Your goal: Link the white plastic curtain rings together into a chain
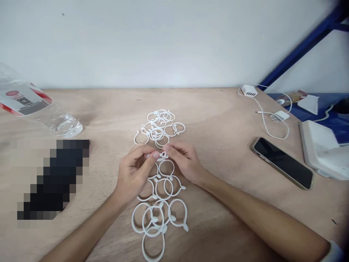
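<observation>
Here we go: the fingertips of my left hand and the fingertips of my right hand are pinched in tight on a white plastic ring, the two hands nearly meeting. The ring sits low over the bench, its visible edge running crosswise, left to right, though my fingers hide most of it. Right under my hands, more white rings overlap in a long strip pointing straight away from me, with a cluster beyond my fingertips and a tail toward me. Off to my left, a clear plastic bottle lies on its side beside a blurred dark patch. To my right, a black phone lies face up at a slant, past it a white charger and its cable.
</observation>
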### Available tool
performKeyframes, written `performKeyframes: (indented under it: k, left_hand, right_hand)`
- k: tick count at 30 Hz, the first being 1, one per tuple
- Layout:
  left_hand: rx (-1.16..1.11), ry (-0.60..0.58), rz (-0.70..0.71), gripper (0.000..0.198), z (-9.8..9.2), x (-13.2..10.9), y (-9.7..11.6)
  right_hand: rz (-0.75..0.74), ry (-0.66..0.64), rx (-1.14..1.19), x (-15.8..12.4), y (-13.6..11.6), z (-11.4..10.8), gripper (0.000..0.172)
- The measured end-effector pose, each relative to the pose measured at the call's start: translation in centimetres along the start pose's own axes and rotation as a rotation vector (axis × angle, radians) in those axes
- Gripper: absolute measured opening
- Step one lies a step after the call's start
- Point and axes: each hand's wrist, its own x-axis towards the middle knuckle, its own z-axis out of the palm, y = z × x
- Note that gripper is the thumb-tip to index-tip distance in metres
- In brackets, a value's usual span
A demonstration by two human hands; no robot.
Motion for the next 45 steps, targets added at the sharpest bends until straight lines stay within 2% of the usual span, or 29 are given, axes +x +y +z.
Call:
performKeyframes:
  k: [3, 8, 16, 20, 26, 28, 33, 37, 40, 45]
  left_hand:
    - [0.052, 0.039, 0.026, 0.009, 0.1, 0.0, -0.2]
    - [0.056, 0.064, 0.019, 0.009, 0.1, 0.0, 0.0]
    - [0.034, 0.074, -0.179, 0.026, 0.2, 0.2, 0.2]
    - [0.108, 0.012, -0.173, 0.037, 0.1, 0.2, 0.1]
    - [0.149, -0.221, -0.098, 0.039, 0.3, 0.1, 0.5]
    - [0.126, -0.262, -0.088, 0.044, 0.3, 0.1, 0.4]
    - [0.067, -0.180, -0.183, 0.058, 0.1, -0.2, -0.1]
    - [0.014, -0.221, -0.231, 0.059, 0.0, -0.3, -0.1]
    - [0.005, -0.269, -0.210, 0.057, 0.0, -0.2, 0.1]
    - [0.055, -0.288, -0.147, 0.055, 0.1, -0.1, 0.0]
  right_hand:
    - [-0.037, -0.014, 0.003, 0.0, -0.1, -0.2, 0.031]
    - [0.009, -0.026, 0.082, 0.2, 0.3, -0.3, 0.020]
    - [0.061, -0.098, 0.139, 0.2, 0.2, -1.0, 0.017]
    - [0.088, -0.122, 0.174, 0.4, -0.2, -1.3, 0.015]
    - [0.112, -0.178, 0.246, 0.6, -0.1, -1.7, 0.017]
    - [0.124, -0.185, 0.249, 0.6, 0.1, -1.7, 0.019]
    - [0.134, -0.157, 0.263, 0.7, 0.5, -1.5, 0.028]
    - [0.103, -0.188, 0.184, 0.5, 0.3, -1.4, 0.037]
    - [0.081, -0.230, 0.088, 0.3, 0.0, -1.3, 0.039]
    - [0.113, -0.281, 0.065, 0.4, -0.3, -1.4, 0.033]
